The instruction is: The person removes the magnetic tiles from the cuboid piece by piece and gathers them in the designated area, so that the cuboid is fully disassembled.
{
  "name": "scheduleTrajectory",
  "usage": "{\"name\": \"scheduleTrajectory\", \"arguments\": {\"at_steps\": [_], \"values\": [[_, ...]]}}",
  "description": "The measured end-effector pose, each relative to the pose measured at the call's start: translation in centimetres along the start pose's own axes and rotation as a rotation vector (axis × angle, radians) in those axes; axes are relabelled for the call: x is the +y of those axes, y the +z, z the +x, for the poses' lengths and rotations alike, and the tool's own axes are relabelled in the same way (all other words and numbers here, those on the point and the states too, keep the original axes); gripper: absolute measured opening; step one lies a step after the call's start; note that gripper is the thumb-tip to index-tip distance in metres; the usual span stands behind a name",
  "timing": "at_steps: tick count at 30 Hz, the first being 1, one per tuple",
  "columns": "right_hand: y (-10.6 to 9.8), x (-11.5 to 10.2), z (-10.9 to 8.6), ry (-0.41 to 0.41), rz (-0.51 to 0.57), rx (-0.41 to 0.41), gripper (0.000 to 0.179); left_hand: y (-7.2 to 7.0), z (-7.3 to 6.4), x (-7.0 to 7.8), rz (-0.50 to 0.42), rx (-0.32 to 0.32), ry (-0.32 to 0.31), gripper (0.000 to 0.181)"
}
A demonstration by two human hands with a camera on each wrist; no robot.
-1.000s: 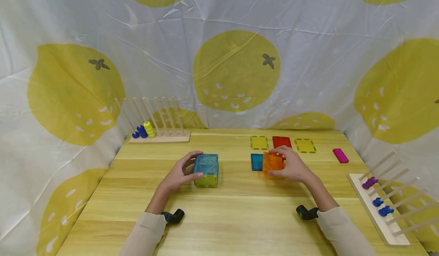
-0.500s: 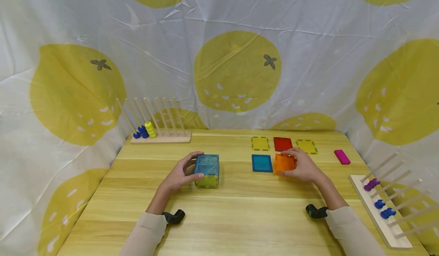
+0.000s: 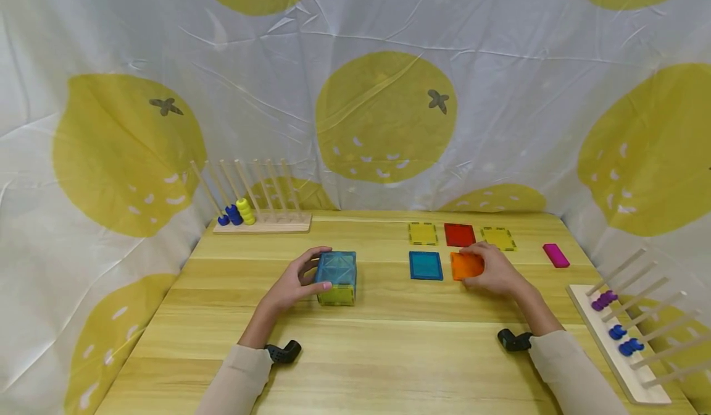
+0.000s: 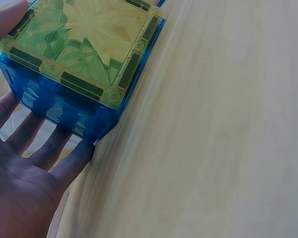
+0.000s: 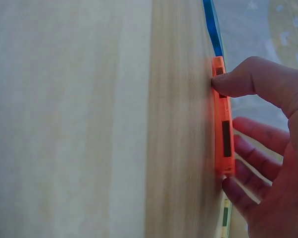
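My left hand [image 3: 292,283] grips a cube of see-through magnetic tiles [image 3: 336,273] from its left side, thumb at the front and fingers spread behind. The cube has a blue top and a yellow front in the head view; its blue and yellow faces [image 4: 89,44] show up close in the left wrist view. With thumb and fingers at its edges, my right hand [image 3: 494,270] holds an orange magnetic tile [image 3: 465,267], which lies low at the tabletop. In the right wrist view the orange tile [image 5: 223,119] appears edge-on, thumb over one edge.
Left of the orange tile lies a blue tile [image 3: 426,266]. Behind are a yellow tile [image 3: 423,233], a red tile [image 3: 459,234] and another yellow tile [image 3: 498,238]. A pink block [image 3: 556,255] lies farther right. Peg racks with beads stand back left [image 3: 278,225] and right [image 3: 616,347].
My right hand has carried the orange tile right, off the blue tile it overlapped, and lowered it flat beside it. The left hand stays on the cube.
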State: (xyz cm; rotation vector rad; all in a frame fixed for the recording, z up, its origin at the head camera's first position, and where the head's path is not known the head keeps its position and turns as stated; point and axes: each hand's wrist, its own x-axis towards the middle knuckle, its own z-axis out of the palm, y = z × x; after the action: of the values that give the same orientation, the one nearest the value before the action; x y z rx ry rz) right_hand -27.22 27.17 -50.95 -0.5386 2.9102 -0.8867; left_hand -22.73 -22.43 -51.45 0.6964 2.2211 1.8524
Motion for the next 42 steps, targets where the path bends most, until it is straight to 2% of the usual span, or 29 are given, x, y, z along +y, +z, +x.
{"name": "scheduleTrajectory", "arguments": {"at_steps": [6, 10, 16, 27, 34, 42], "values": [[-0.2, 0.0, -0.1, -0.030, 0.002, 0.004, 0.066, -0.3, 0.0, 0.0, 0.009, -0.033, -0.006, 0.076], [-0.3, -0.2, -0.2, -0.053, 0.019, 0.031, 0.067, -1.0, -0.3, -0.2, 0.034, -0.070, -0.006, 0.078], [-0.2, -1.2, -0.5, -0.075, 0.082, 0.074, 0.062, -2.0, -0.9, -0.2, 0.012, -0.083, -0.017, 0.076], [1.2, -5.0, 0.0, -0.115, 0.239, 0.073, 0.062, -1.8, -0.9, 0.1, -0.020, -0.065, -0.023, 0.074], [2.1, -8.4, 0.8, -0.179, 0.305, 0.038, 0.060, -1.7, -1.0, 0.1, -0.010, -0.061, -0.028, 0.074], [3.8, -11.6, 2.0, -0.185, 0.335, -0.025, 0.062, -1.5, -0.9, 0.5, -0.025, -0.069, -0.004, 0.073]]}}
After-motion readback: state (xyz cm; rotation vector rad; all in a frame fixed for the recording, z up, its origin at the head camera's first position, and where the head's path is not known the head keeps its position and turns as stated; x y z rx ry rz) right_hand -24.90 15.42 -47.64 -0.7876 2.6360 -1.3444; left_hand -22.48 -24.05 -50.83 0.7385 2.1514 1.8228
